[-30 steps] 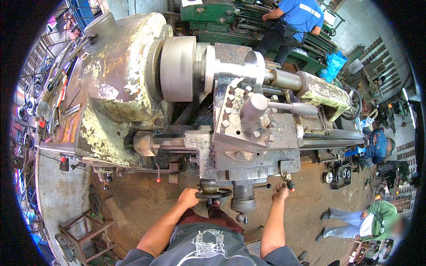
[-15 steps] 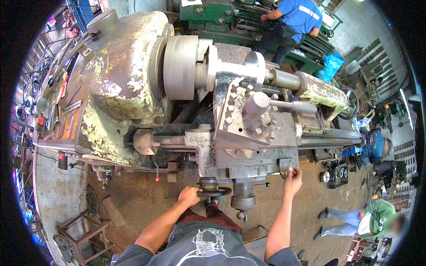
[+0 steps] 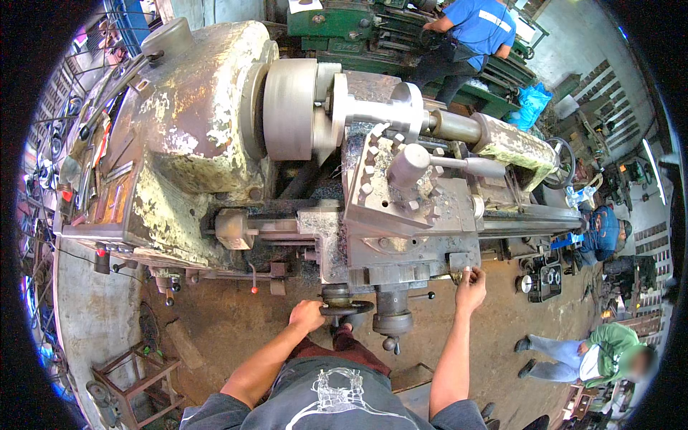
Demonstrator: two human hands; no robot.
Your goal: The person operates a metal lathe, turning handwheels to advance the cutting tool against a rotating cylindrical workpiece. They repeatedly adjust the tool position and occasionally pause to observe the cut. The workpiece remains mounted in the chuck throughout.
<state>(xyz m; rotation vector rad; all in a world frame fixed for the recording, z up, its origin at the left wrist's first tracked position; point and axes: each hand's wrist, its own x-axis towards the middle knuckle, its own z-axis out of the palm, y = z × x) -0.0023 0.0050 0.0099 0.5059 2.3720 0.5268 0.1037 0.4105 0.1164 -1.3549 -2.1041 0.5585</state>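
Observation:
A large metal lathe stands before me. My left hand (image 3: 308,315) is closed on the rim of the dark handwheel (image 3: 348,308) at the carriage front. Off to the right, my right hand (image 3: 471,290) has thumb and fingers pinched at the small crank handle of the top slide (image 3: 459,261); the fingers partly hide the grip. A shiny flanged shaft (image 3: 380,112) runs from the chuck (image 3: 290,109) to the tailstock (image 3: 512,140). Beside the shaft, the square toolpost (image 3: 398,193) with its clamping lever (image 3: 408,166) carries bolts and metal chips.
A short lever with a red knob (image 3: 254,289) hangs below the bed. At the lower left stands a rusty metal frame (image 3: 136,380). One person in blue (image 3: 484,32) works at a green lathe behind; another in green (image 3: 609,351) is at the right.
The chuck jaws and the shaft's flange look different, so the chuck appears to be turning. My hands stay in nearly the same places; the view has shifted slightly.

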